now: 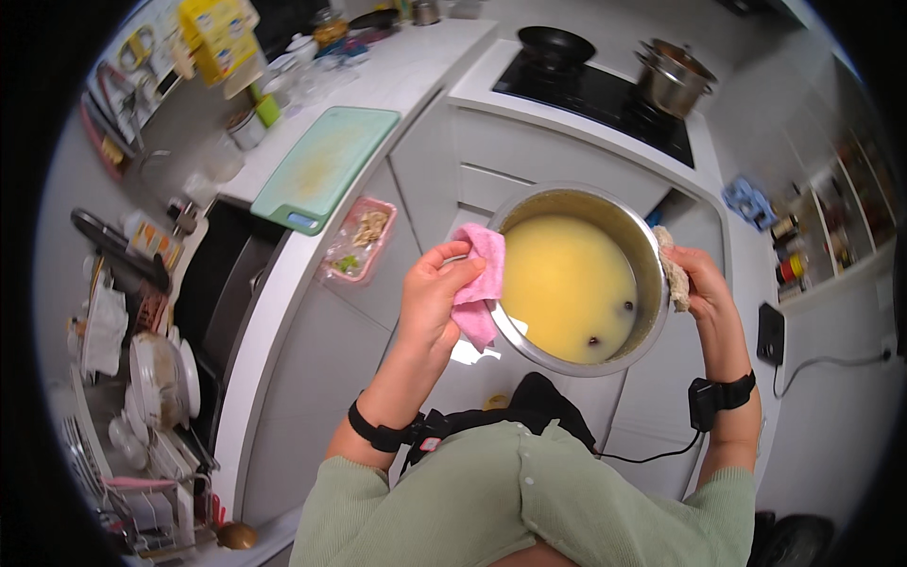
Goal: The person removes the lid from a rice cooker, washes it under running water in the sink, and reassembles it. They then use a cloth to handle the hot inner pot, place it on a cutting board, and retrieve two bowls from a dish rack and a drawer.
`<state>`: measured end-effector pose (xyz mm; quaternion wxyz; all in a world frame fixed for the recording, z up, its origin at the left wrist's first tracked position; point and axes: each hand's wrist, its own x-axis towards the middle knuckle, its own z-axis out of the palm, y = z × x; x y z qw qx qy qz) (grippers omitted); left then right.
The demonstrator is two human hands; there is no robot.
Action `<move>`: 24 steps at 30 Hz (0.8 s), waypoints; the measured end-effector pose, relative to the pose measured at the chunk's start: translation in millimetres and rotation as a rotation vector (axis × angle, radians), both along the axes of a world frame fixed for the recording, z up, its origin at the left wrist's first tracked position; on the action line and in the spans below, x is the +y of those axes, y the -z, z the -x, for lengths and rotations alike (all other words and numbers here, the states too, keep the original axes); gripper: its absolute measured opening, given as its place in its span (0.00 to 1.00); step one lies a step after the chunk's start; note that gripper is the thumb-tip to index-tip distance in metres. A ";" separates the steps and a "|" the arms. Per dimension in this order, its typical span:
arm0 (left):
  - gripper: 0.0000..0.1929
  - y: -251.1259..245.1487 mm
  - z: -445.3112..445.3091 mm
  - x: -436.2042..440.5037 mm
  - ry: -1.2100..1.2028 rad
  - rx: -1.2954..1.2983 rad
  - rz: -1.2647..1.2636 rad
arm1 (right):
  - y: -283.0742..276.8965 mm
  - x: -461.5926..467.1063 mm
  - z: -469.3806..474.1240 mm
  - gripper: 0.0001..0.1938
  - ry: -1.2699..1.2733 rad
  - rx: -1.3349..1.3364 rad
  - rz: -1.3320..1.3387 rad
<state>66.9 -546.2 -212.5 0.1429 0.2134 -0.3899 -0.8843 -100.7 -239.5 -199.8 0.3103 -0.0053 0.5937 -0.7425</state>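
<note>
A steel pot [599, 366] hangs above the floor between my two hands, held by its sides. Inside it is a yellow liquid [563, 280], perhaps a porridge or soup, with two small dark round bits near its lower right. My left hand [439, 290] grips the pot's left side through a folded pink cloth [480, 280]. On the opposite side, my right hand [700, 280] holds the rim area through a beige cloth [674, 273]. Both cloths hide the places where the fingers meet the pot.
A green cutting board [333, 159] lies on the left counter, above a pink-rimmed bin [382, 248] with food scraps. Further left is a dark sink [220, 276] beside stacked dishes [156, 383]. The black cooktop [602, 96] carries a black frying pan [556, 46] and a steel pot [669, 78].
</note>
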 end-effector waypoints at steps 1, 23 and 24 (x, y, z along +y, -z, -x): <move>0.15 0.3 -1.7 -13.7 -0.047 0.012 0.001 | -1.9 -22.4 13.0 0.10 -0.028 0.004 -0.047; 0.17 10.3 45.3 -353.5 -0.846 -0.051 0.038 | 5.9 -587.5 215.1 0.12 -0.804 0.011 0.026; 0.17 14.4 45.1 -364.5 -0.851 -0.047 0.026 | 5.4 -599.4 216.5 0.13 -0.828 0.007 0.040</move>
